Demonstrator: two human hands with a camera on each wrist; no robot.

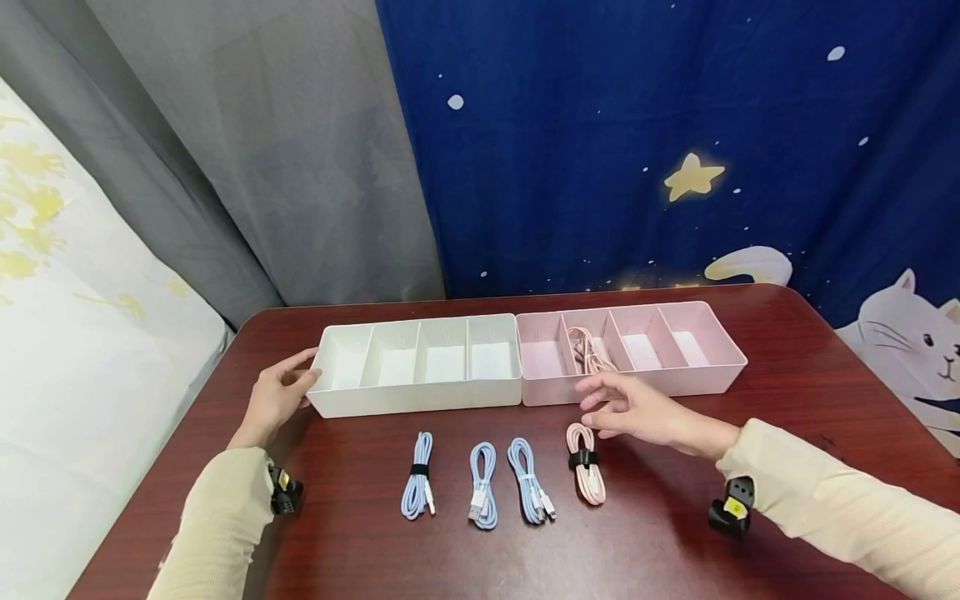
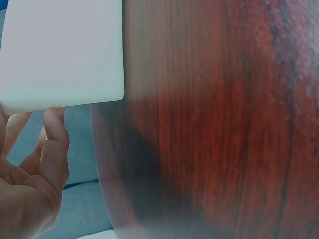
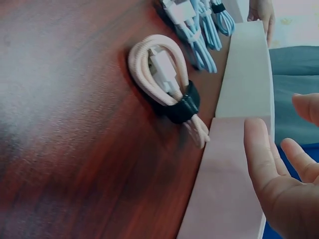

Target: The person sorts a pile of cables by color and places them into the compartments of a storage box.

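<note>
My left hand (image 1: 273,400) is at the left end of a white divided box (image 1: 412,398), its fingertips against the end wall. In the left wrist view the box's white end (image 2: 62,55) stands above the fingers (image 2: 54,144). My right hand (image 1: 637,410) hovers at the front wall of a pink divided box (image 1: 675,382), with nothing in its fingers. Inside a pink compartment lies a pink cable (image 1: 588,350). Just below the right hand, a coiled pink cable (image 1: 592,483) with a black strap rests on the table; the right wrist view shows its white plug (image 3: 163,68).
Left of the strapped pink cable lie three coiled blue cables: one with a black strap (image 1: 420,469), a middle one (image 1: 489,483) and one nearer the pink cable (image 1: 525,475). The boxes stand end to end on the dark red table (image 1: 360,533). Curtains (image 1: 337,167) hang behind.
</note>
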